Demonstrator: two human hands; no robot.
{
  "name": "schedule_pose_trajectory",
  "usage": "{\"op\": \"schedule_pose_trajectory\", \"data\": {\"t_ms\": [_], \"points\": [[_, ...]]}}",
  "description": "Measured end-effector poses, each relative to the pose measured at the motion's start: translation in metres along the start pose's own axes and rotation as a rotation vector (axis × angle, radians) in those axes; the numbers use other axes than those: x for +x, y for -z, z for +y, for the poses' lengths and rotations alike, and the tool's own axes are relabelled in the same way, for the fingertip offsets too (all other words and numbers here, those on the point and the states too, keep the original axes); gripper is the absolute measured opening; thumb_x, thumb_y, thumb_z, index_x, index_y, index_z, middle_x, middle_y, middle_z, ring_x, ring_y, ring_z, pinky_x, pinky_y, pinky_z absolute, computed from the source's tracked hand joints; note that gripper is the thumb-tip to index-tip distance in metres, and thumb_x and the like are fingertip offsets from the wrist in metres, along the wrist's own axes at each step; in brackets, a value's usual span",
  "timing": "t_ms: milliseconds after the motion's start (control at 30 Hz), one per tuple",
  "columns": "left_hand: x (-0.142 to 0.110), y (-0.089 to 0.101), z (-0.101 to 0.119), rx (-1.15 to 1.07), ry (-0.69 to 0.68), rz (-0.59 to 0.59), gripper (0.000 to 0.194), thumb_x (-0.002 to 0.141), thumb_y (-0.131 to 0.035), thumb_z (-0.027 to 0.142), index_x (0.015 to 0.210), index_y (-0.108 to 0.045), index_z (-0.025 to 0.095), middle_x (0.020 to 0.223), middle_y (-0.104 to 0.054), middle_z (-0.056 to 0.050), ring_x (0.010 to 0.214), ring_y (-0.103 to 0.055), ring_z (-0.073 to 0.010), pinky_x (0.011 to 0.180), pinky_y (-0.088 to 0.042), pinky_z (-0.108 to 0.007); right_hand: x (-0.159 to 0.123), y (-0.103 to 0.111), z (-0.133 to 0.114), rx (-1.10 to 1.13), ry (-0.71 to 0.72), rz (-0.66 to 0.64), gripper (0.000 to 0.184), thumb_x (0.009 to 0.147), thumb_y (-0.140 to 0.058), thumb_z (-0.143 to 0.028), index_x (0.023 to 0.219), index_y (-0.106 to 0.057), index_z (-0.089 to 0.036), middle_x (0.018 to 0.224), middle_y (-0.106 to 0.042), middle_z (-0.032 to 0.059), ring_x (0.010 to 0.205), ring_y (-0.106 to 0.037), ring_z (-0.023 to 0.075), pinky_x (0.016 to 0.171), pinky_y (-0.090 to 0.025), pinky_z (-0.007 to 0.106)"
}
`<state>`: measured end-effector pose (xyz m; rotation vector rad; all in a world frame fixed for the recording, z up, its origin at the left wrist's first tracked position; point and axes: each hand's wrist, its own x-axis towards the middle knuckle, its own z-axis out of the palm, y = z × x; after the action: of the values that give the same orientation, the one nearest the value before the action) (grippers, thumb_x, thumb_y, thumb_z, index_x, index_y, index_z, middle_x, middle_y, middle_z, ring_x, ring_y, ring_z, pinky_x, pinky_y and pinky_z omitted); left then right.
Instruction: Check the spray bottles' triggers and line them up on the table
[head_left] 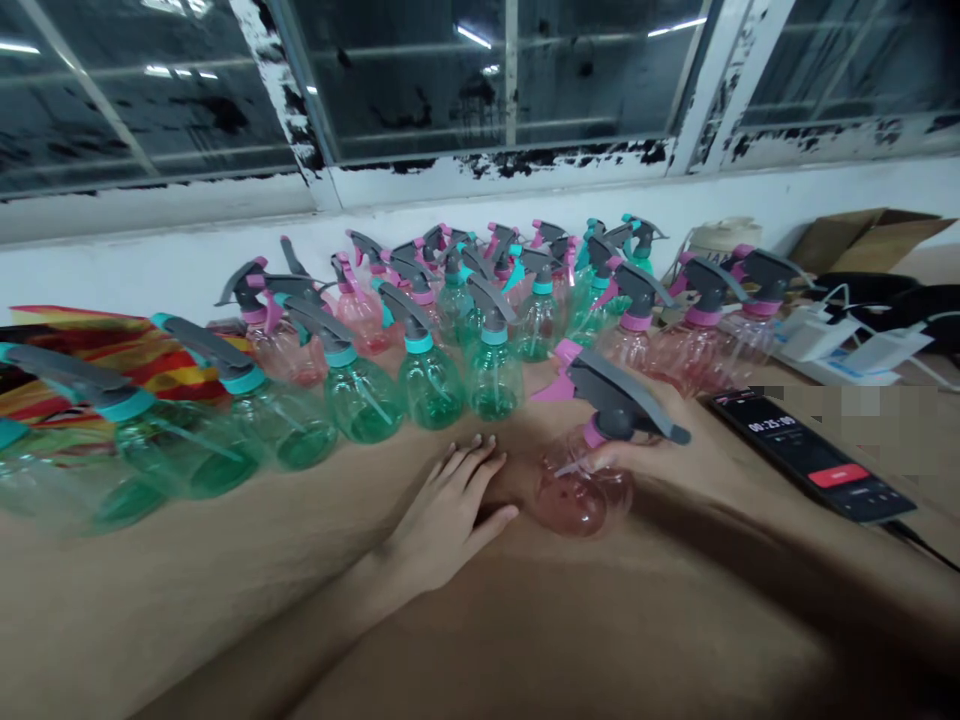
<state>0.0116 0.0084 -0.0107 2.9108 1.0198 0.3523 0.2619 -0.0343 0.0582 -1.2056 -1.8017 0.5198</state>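
Note:
My right hand (660,450) is wrapped round a pink spray bottle (574,500) from its right side, just below the collar. The bottle has a grey and pink trigger head and leans a little over the brown table (517,630). To its left, my left hand (450,515) lies flat on the table with its fingers stretched out, holding nothing. Beyond that hand stands a row of green spray bottles with teal collars, the nearest being a green spray bottle (495,385). Farther right, a pink spray bottle (697,350) stands behind my right hand.
More pink and green spray bottles crowd towards the wall. A phone (814,455) with a running timer lies at the right, near white chargers on a power strip (840,350). A cardboard box (870,240) is at the back right. Red and yellow patterned material (161,360) lies at left.

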Motion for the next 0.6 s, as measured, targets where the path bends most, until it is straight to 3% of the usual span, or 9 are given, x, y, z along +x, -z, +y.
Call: {"op": "schedule_pose_trajectory", "data": {"t_ms": [100, 233, 400, 600], "points": [[0.000, 0.000, 0.001, 0.000, -0.004, 0.007, 0.051, 0.095, -0.044, 0.048, 0.134, -0.042, 0.014, 0.144, -0.042, -0.011, 0.134, -0.035, -0.0252, 0.110, -0.029, -0.044, -0.011, 0.009, 0.002, -0.121, 0.006, 0.036, 0.064, 0.069, -0.074, -0.044, 0.127, -0.051, -0.030, 0.117, -0.064, 0.0060, 0.105, -0.060, 0.0315, 0.085, -0.050, 0.046], [0.000, 0.002, 0.002, -0.010, -0.012, 0.010, 0.051, 0.095, -0.045, 0.047, 0.132, -0.044, 0.013, 0.142, -0.044, -0.013, 0.134, -0.035, -0.0254, 0.109, -0.029, -0.044, -0.026, 0.011, 0.000, -0.313, 0.058, -0.002, 0.068, 0.069, -0.074, -0.046, 0.129, -0.049, -0.026, 0.125, -0.061, 0.0094, 0.115, -0.055, 0.0347, 0.094, -0.044, 0.054], [0.000, 0.003, 0.002, -0.020, -0.012, 0.018, 0.050, 0.095, -0.046, 0.045, 0.132, -0.044, 0.012, 0.142, -0.045, -0.013, 0.134, -0.035, -0.0256, 0.110, -0.029, -0.045, -0.028, 0.009, 0.002, -0.446, 0.090, 0.044, 0.053, 0.071, -0.071, -0.045, 0.119, -0.058, -0.026, 0.116, -0.066, 0.0092, 0.106, -0.061, 0.0341, 0.086, -0.050, 0.052], [0.000, 0.003, 0.001, -0.014, -0.016, 0.028, 0.048, 0.095, -0.046, 0.045, 0.131, -0.045, 0.014, 0.142, -0.044, -0.013, 0.134, -0.036, -0.0258, 0.109, -0.030, -0.046, 0.000, 0.013, 0.031, -0.512, -0.053, 0.067, 0.046, 0.075, -0.064, -0.054, 0.109, -0.062, -0.022, 0.096, -0.072, 0.0085, 0.083, -0.068, 0.0289, 0.070, -0.054, 0.041]]}}
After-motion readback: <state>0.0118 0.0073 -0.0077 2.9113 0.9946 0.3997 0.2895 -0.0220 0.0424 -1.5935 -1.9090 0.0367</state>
